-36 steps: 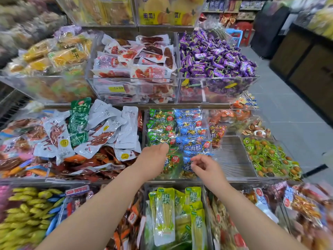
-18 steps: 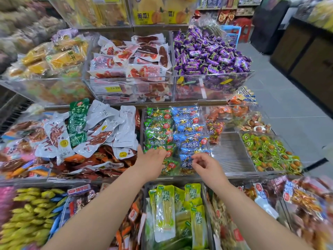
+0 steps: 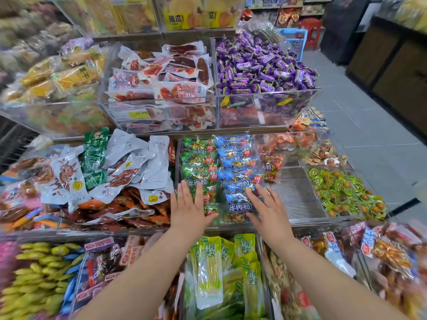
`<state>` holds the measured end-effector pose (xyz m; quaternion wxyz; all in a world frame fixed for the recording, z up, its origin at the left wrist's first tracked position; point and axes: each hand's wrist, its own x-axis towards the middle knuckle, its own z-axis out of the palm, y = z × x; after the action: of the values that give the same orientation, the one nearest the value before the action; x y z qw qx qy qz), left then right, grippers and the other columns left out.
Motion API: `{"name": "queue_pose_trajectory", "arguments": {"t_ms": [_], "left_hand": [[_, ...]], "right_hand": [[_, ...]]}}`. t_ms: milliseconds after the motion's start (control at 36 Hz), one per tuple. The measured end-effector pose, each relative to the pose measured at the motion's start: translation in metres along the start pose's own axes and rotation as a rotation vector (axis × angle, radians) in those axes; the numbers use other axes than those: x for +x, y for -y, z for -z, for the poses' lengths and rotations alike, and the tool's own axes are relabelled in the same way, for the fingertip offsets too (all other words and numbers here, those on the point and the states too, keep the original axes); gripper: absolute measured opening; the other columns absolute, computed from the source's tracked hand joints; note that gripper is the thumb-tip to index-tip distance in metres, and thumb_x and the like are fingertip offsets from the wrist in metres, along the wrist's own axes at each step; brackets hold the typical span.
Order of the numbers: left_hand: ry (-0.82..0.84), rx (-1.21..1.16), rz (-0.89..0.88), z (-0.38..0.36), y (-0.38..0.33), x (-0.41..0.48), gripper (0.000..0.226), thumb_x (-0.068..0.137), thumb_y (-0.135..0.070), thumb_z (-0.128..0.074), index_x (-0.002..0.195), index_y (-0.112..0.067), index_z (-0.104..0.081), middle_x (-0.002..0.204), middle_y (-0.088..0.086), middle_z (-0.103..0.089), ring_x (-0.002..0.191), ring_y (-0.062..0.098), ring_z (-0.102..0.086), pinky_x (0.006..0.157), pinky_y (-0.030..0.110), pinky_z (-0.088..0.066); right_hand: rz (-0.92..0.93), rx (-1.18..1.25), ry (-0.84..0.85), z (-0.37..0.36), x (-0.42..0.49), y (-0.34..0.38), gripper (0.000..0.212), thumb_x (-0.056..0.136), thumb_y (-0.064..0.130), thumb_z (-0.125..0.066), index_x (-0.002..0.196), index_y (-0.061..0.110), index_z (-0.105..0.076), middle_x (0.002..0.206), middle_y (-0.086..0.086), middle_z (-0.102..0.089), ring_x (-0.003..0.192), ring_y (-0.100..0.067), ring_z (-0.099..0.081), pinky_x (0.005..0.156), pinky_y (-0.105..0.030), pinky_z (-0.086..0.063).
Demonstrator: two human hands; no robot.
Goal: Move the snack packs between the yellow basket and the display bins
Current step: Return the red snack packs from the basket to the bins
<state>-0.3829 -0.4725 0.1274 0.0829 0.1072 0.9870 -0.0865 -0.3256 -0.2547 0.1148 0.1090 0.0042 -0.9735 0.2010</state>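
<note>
At frame centre, the left hand (image 3: 188,210) and right hand (image 3: 269,210) lay flat, fingers straight, apparently pressing green packs (image 3: 199,167) and blue packs (image 3: 240,172).

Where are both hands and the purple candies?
left hand (image 3: 189,210), head view, back of the hand.
right hand (image 3: 269,211), head view, back of the hand.
purple candies (image 3: 261,65), head view, middle of the heap.

Bright, even shop light from overhead; my left hand (image 3: 190,210) and right hand (image 3: 269,212) cast only faint, soft shadows. Pale glare streaks the clear bin fronts (image 3: 265,108) and glossy snack packs (image 3: 240,158). The middle is sharp, but the edges smear with blur, worst at far left and lower right. The wide lens bows the shelf edges (image 3: 231,130) outward.
</note>
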Motion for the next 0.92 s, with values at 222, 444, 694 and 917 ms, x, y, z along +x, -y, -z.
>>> {"name": "queue_pose_trajectory", "arguments": {"t_ms": [222, 444, 694, 917], "left_hand": [[0.032, 0.026, -0.026, 0.014, 0.005, 0.020, 0.101, 0.082, -0.080, -0.013, 0.141, -0.014, 0.034, 0.153, 0.022, 0.027, 0.144, 0.036, 0.022, 0.112, 0.057, 0.013], [0.048, 0.095, -0.143, 0.008, 0.006, 0.023, 0.112, 0.074, -0.087, -0.015, 0.137, -0.009, 0.035, 0.146, 0.012, 0.039, 0.143, 0.029, 0.026, 0.112, 0.052, 0.016], [0.160, 0.000, -0.194, 0.027, 0.016, 0.018, 0.114, 0.075, -0.086, -0.033, 0.149, -0.018, 0.022, 0.156, 0.006, 0.029, 0.145, 0.022, 0.023, 0.113, 0.059, 0.008], [-0.078, -0.203, -0.110, 0.030, -0.001, -0.022, 0.095, 0.085, -0.067, -0.047, 0.153, -0.018, -0.003, 0.160, 0.012, -0.004, 0.148, 0.030, 0.005, 0.115, 0.057, 0.002]], "right_hand": [[0.048, -0.001, 0.005, -0.004, 0.005, -0.006, 0.060, 0.081, 0.022, -0.074, 0.136, 0.022, -0.051, 0.145, -0.005, -0.044, 0.139, -0.038, -0.029, 0.107, -0.054, -0.031], [0.040, 0.110, 0.096, -0.005, 0.008, -0.012, 0.060, 0.086, 0.024, -0.068, 0.141, 0.025, -0.043, 0.151, -0.002, -0.034, 0.144, -0.028, -0.019, 0.114, -0.039, -0.021], [-0.105, 0.414, 0.143, 0.019, -0.006, -0.007, 0.058, 0.086, 0.024, -0.067, 0.137, 0.035, -0.043, 0.150, 0.012, -0.018, 0.134, -0.006, -0.024, 0.108, -0.024, -0.024], [-0.404, 0.557, -0.010, 0.028, -0.060, -0.019, 0.035, 0.090, 0.016, -0.059, 0.125, 0.021, -0.057, 0.129, 0.000, -0.041, 0.116, -0.013, -0.047, 0.102, -0.033, -0.041]]}}
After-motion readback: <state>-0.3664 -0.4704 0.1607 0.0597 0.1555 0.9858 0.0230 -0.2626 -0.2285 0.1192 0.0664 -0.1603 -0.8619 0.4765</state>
